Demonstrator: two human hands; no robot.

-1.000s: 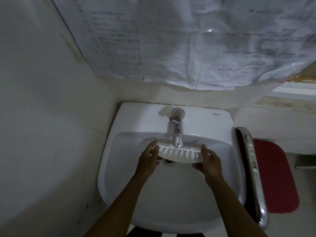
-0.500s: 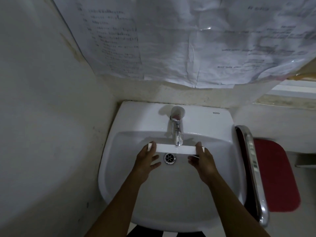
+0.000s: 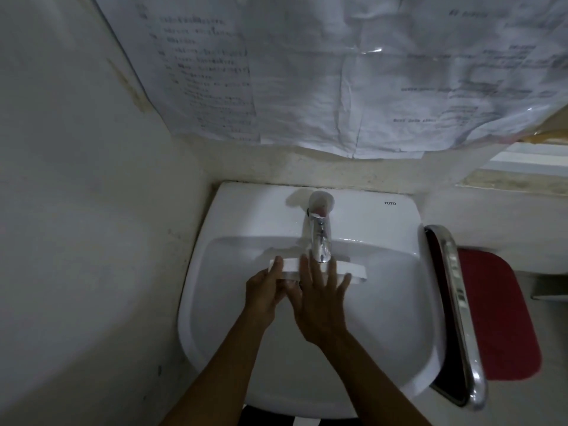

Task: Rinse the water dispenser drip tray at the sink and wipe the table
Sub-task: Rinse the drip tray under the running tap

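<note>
A long white drip tray [image 3: 350, 269] is held level over the bowl of the white sink [image 3: 393, 318], just under the chrome tap [image 3: 320, 238]. My left hand [image 3: 266, 292] grips the tray's left end with the thumb on top. Over the tray's middle lies my right hand [image 3: 319, 299], palm down with fingers spread apart, hiding the drain. The tray's right end sticks out free. I cannot tell whether water runs from the tap.
A wall stands close on the left [image 3: 76, 210]. Printed paper sheets [image 3: 338, 72] hang on the wall above the sink. To the right a chrome rail [image 3: 458, 302] and a red seat [image 3: 498, 315] sit beside the sink.
My right hand has left the tray's right end and moved left onto its middle with fingers spread. The tray, tilted a second ago, now lies flat; my left hand keeps the left end.
</note>
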